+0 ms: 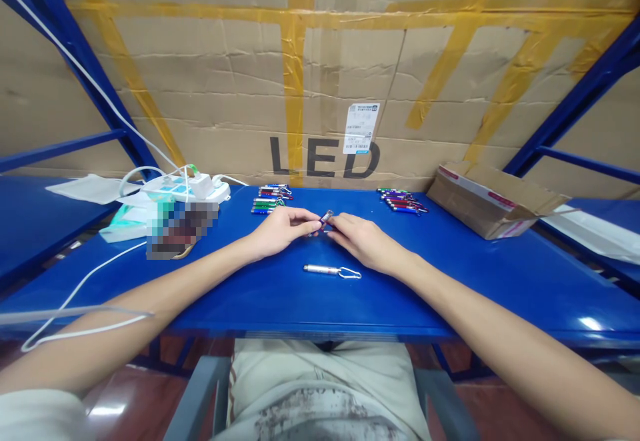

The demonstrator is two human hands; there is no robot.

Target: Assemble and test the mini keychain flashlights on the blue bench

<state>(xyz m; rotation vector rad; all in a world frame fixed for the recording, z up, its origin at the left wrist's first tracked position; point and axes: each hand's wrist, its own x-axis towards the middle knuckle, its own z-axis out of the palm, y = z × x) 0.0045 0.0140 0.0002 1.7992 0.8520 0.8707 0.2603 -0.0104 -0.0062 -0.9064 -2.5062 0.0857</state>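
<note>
A small dark purple keychain flashlight with a silvery end is pinched between my two hands, just above the blue table. My left hand grips its body with thumb and fingers. My right hand is closed at its other end, and its fingertips partly hide that end. On the table below the hands lies a silver keychain flashlight with a carabiner clip pointing right. Beyond my left hand is a row of colored keychain flashlights. Another group of flashlights lies farther back on the right.
An open cardboard box stands at the back right. At the left are a white power strip, a green and white packet, a blurred-out object and white cables. A big taped carton walls the table's back.
</note>
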